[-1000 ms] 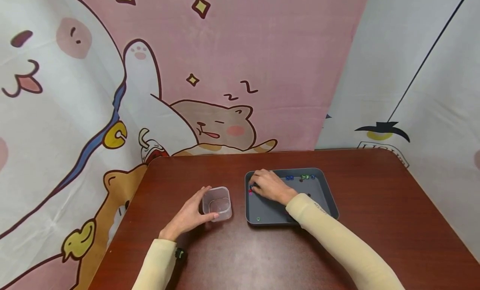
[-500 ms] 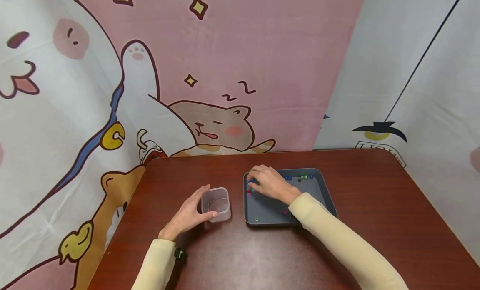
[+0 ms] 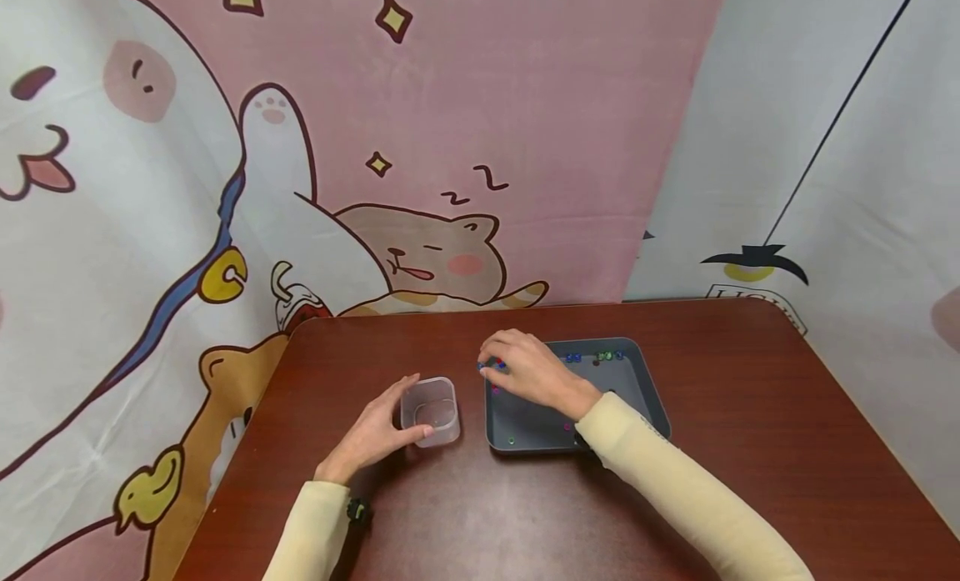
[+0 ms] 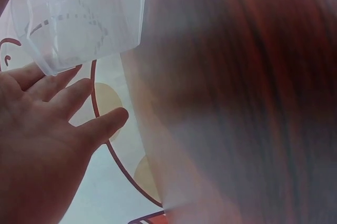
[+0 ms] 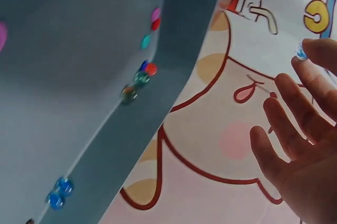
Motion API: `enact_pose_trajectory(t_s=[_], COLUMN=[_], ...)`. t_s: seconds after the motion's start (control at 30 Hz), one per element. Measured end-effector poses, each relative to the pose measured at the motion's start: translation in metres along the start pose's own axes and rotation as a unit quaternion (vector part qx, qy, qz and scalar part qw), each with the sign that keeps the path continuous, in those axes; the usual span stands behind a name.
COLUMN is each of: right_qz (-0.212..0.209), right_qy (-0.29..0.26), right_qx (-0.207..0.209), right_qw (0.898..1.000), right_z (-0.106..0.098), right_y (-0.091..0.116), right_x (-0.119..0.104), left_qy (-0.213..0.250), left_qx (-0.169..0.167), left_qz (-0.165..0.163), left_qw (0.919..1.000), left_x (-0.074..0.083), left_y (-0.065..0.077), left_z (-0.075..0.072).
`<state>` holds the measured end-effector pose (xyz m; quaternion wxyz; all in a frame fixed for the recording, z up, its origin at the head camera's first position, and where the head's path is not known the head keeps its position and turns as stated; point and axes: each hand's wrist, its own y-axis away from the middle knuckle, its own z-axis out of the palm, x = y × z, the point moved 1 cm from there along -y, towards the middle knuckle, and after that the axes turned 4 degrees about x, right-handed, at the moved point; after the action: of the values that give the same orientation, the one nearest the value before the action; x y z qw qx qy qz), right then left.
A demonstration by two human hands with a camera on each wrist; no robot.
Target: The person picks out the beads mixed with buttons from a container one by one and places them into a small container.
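In the head view my left hand (image 3: 377, 427) holds a clear square plastic container (image 3: 444, 429), thumb at the near side and fingers at the back. The left wrist view shows the container (image 4: 79, 29) with several fingers spread beside it. My right hand (image 3: 531, 373) is over the left rim of a grey tray (image 3: 532, 414). Its thumb and index finger pinch a small clear blue bead (image 5: 300, 51), seen best in the right wrist view. The other fingers hang loosely. Along the tray's edge lie several coloured beads (image 5: 141, 78), partly hidden by the hand in the head view.
Two blue beads (image 3: 573, 358) and a green cluster (image 3: 607, 356) lie by the tray's back wall. A green bead (image 3: 512, 441) sits at the front left corner. Brown table (image 3: 480, 514) surrounds everything, with a printed cloth (image 3: 570, 147) behind.
My right hand has risen from the tray's back left corner and moved slightly left, with a blue bead between its fingertips. The left hand and container stay put.
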<state>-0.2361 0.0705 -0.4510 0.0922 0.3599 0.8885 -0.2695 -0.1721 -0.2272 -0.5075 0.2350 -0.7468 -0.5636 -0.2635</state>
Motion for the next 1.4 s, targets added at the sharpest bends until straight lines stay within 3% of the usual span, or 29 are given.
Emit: enact_pose_trajectory(t_s=[0.33,0.73,1.4], right_qz=[-0.003,0.006,-0.002], right_qy=[-0.044,-0.077,-0.036], right_qx=[0.017,0.024,0.053], right_qw=[0.999,0.997,0.998], right_z=[0.008,0.046,0.066], right_y=[0.003,0.014,0.013], right_x=[-0.025,-0.042,-0.038], left_qy=[0.002,0.009,0.003], left_qx=[0.000,-0.002,-0.002], left_qz=[0.002,0.011,0.017], left_qw=[1.0000,0.9999,0.9998], left_x=[0.001,0.001,0.001], left_y=[-0.001,-0.001,-0.001], left_z=[-0.001,0.000,-0.001])
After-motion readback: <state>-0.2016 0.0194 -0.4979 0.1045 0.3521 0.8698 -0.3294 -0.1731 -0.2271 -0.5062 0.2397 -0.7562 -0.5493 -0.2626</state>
